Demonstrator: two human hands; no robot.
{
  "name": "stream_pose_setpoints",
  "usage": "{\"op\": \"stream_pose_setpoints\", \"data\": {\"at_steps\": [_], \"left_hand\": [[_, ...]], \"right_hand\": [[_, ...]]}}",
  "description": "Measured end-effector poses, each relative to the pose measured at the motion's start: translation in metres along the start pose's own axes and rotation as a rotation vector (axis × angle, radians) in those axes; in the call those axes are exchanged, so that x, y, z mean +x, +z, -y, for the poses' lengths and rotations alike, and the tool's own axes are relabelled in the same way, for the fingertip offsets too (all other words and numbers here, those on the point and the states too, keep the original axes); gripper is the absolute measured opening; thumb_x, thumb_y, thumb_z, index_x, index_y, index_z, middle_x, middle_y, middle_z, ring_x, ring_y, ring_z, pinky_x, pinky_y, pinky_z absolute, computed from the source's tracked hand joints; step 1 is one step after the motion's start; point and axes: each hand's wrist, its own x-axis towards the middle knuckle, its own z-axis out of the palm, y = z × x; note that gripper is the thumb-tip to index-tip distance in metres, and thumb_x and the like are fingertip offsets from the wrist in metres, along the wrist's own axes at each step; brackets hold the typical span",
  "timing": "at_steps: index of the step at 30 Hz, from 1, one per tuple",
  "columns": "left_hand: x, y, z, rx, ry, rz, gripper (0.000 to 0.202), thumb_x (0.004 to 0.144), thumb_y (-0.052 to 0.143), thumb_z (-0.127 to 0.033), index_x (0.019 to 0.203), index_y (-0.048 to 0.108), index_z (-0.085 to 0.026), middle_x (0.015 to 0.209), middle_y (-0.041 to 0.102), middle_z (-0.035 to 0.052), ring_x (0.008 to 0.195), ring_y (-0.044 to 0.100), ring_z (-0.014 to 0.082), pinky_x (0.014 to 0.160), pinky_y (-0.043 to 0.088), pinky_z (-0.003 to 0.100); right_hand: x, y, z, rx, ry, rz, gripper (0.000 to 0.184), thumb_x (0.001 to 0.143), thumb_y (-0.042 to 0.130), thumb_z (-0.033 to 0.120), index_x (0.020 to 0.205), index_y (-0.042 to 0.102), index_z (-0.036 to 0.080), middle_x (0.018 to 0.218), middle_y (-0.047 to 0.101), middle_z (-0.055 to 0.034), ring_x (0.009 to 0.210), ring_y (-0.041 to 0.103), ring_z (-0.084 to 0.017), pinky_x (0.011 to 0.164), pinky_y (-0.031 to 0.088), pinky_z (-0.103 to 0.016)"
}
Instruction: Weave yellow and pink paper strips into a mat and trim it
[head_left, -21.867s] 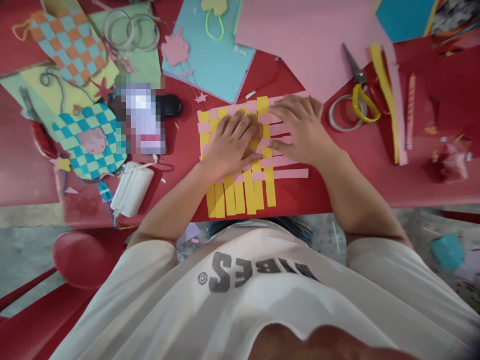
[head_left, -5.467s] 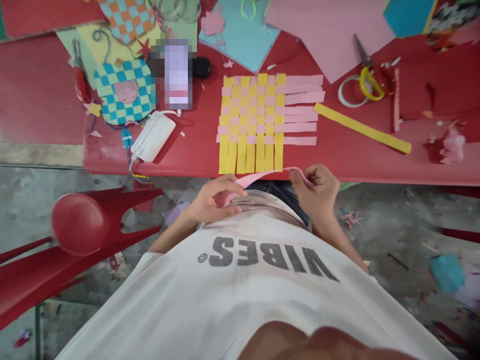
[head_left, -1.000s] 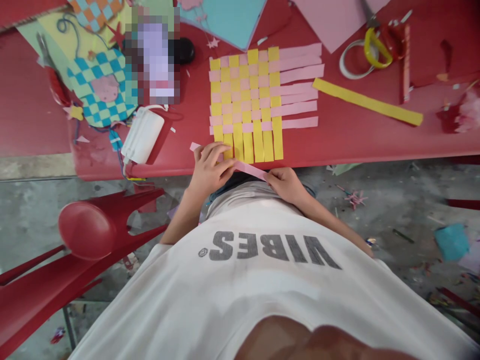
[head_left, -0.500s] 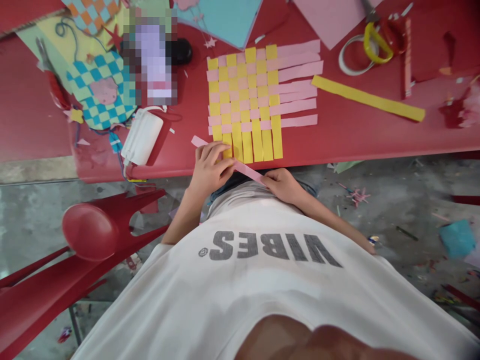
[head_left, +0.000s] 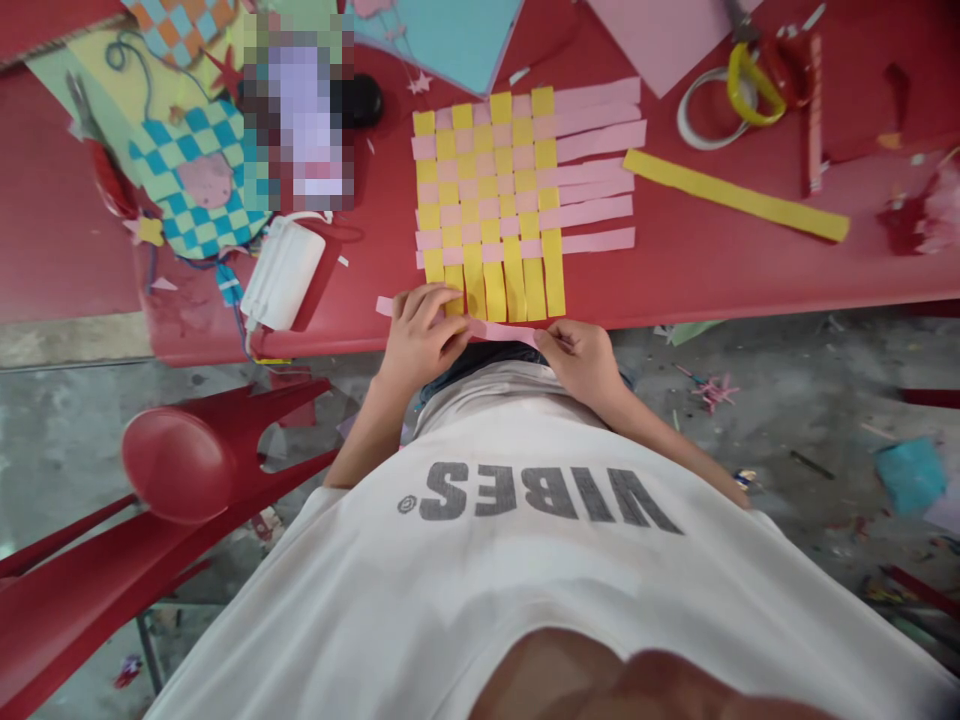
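Observation:
A pink paper strip (head_left: 506, 333) stretches between my two hands along the table's near edge. My left hand (head_left: 424, 330) is closed on its left part, and a short end pokes out beyond the fingers. Its fingertips rest over the lower left corner of a woven paper mat (head_left: 487, 195). Pinched in my right hand (head_left: 577, 350) is the strip's other end. The mat lies flat, yellow strips running up and down, pink ones crossing them. Its pink ends stick out loose on the right, and the yellow ends hang free toward me.
Right of the mat lie a loose yellow strip (head_left: 739, 195), yellow-handled scissors (head_left: 757, 90) and a roll of tape (head_left: 709, 110). On the left are a white power bank (head_left: 285, 275), a blue-green woven piece (head_left: 199, 185) and red-handled pliers (head_left: 109, 175). A red chair (head_left: 180, 465) stands at lower left.
My right hand has moved up and slightly right, bringing the pink strip from a slant to nearly level. My left hand stays almost in place, still gripping the strip.

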Motion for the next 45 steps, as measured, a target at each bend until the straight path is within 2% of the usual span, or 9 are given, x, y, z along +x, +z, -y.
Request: {"op": "stream_pose_setpoints", "data": {"at_steps": [5, 8, 11, 14, 21, 28, 33, 38, 45], "left_hand": [[0.000, 0.001, 0.000, -0.002, -0.046, 0.035, 0.007, 0.112, 0.076, -0.028, 0.109, 0.082, -0.028, 0.149, 0.079, 0.0115, 0.146, 0.071, 0.0376, 0.117, 0.055, 0.062], [0.000, 0.002, 0.001, -0.025, -0.081, 0.068, 0.009, 0.111, 0.076, -0.030, 0.108, 0.083, -0.029, 0.150, 0.078, 0.0115, 0.147, 0.070, 0.0393, 0.119, 0.052, 0.065], [-0.001, 0.003, 0.001, -0.036, -0.111, 0.091, 0.009, 0.110, 0.076, -0.030, 0.109, 0.085, -0.030, 0.151, 0.078, 0.0114, 0.147, 0.070, 0.0405, 0.120, 0.049, 0.067], [-0.001, 0.003, 0.001, -0.042, -0.122, 0.095, 0.010, 0.109, 0.076, -0.029, 0.111, 0.086, -0.030, 0.152, 0.078, 0.0116, 0.148, 0.069, 0.0402, 0.121, 0.049, 0.066], [-0.001, 0.004, 0.001, -0.016, -0.098, 0.069, 0.006, 0.109, 0.078, -0.029, 0.106, 0.083, -0.028, 0.149, 0.080, 0.0116, 0.146, 0.072, 0.0390, 0.118, 0.050, 0.064], [-0.001, 0.005, 0.001, -0.013, -0.103, 0.071, 0.004, 0.109, 0.078, -0.029, 0.107, 0.081, -0.029, 0.150, 0.081, 0.0110, 0.145, 0.072, 0.0386, 0.119, 0.050, 0.064], [-0.001, 0.004, 0.001, -0.008, -0.095, 0.058, 0.009, 0.110, 0.078, -0.033, 0.118, 0.079, -0.029, 0.150, 0.080, 0.0127, 0.146, 0.073, 0.0385, 0.118, 0.052, 0.062], [-0.004, 0.002, 0.001, -0.011, -0.110, 0.050, 0.026, 0.111, 0.076, -0.035, 0.136, 0.076, -0.030, 0.150, 0.080, 0.0142, 0.148, 0.071, 0.0396, 0.120, 0.052, 0.062], [0.008, 0.001, -0.012, 0.003, 0.004, 0.051, 0.033, 0.113, 0.075, -0.035, 0.145, 0.074, -0.028, 0.153, 0.080, 0.0163, 0.152, 0.071, 0.0402, 0.125, 0.049, 0.063]], "right_hand": [[0.010, -0.002, 0.011, -0.143, -0.058, -0.123, 0.030, 0.101, 0.074, 0.044, 0.081, 0.064, 0.024, 0.079, 0.072, -0.0048, 0.073, 0.063, -0.021, 0.071, 0.043, -0.036], [0.023, -0.001, 0.018, -0.304, -0.097, -0.152, 0.012, 0.099, 0.072, 0.033, 0.094, 0.076, 0.024, 0.083, 0.078, -0.0061, 0.073, 0.068, -0.024, 0.073, 0.046, -0.036], [0.038, 0.001, 0.023, -0.409, -0.159, -0.133, 0.025, 0.095, 0.065, 0.022, 0.107, 0.088, 0.023, 0.086, 0.084, -0.0062, 0.075, 0.072, -0.026, 0.072, 0.047, -0.037], [0.051, 0.002, 0.029, -0.467, -0.210, -0.085, 0.030, 0.094, 0.064, 0.019, 0.104, 0.092, 0.024, 0.096, 0.089, -0.0063, 0.083, 0.078, -0.028, 0.073, 0.049, -0.037], [0.062, 0.000, 0.047, -0.570, -0.387, 0.182, 0.036, 0.104, 0.062, 0.016, 0.112, 0.097, 0.024, 0.104, 0.090, -0.0071, 0.097, 0.080, -0.028, 0.076, 0.045, -0.036], [0.060, -0.004, 0.047, -0.475, -0.364, 0.111, 0.050, 0.110, 0.055, 0.019, 0.148, 0.088, 0.024, 0.118, 0.091, -0.0073, 0.094, 0.080, -0.027, 0.080, 0.049, -0.035], [0.063, -0.003, 0.039, -0.462, -0.292, -0.005, 0.041, 0.104, 0.059, 0.020, 0.130, 0.091, 0.021, 0.104, 0.089, -0.0086, 0.084, 0.077, -0.028, 0.076, 0.049, -0.037], [0.063, -0.003, 0.034, -0.436, -0.213, -0.128, 0.026, 0.105, 0.061, 0.024, 0.121, 0.081, 0.022, 0.082, 0.076, -0.0050, 0.071, 0.067, -0.025, 0.069, 0.042, -0.036], [0.037, -0.011, 0.030, -0.320, -0.159, -0.132, 0.012, 0.104, 0.063, 0.024, 0.106, 0.076, 0.023, 0.074, 0.067, -0.0022, 0.062, 0.058, -0.020, 0.067, 0.042, -0.035]]}}
